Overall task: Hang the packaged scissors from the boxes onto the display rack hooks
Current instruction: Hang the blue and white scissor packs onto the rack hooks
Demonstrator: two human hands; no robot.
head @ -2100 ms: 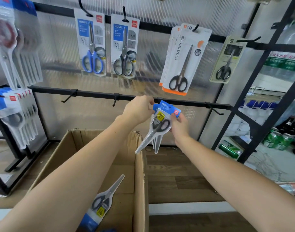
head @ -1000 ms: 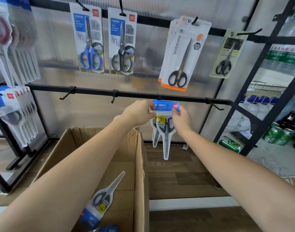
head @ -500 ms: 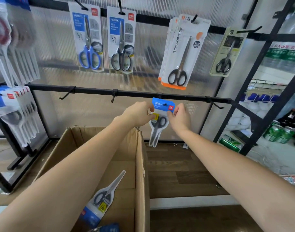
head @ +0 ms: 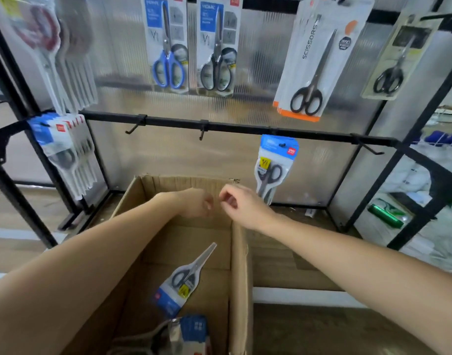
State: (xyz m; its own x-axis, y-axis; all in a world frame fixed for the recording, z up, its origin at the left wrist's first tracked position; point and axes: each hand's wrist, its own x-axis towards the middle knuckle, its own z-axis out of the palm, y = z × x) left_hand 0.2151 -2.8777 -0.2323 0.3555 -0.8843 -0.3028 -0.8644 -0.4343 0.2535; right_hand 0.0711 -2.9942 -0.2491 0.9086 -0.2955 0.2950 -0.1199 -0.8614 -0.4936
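Both hands empty over the cardboard box (head: 239, 252), between packs.

Nearest, a packaged scissors (head: 185, 279) lies flat inside the box, below the left hand (head: 198, 204) and right hand (head: 239, 203), both loosely curled, holding nothing. Beyond the box, another blue-topped pack (head: 275, 166) hangs from the lower rail (head: 245, 129), where shoppers can see it.

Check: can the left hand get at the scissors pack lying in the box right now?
Probably yes: the left hand is empty above the open cardboard box, and the scissors pack lies uncovered below it.

"SCISSORS" runs up the white card pack of black-handled scissors (head: 319, 60); "HOME" heads the blue-handled scissors' card (head: 166, 42).
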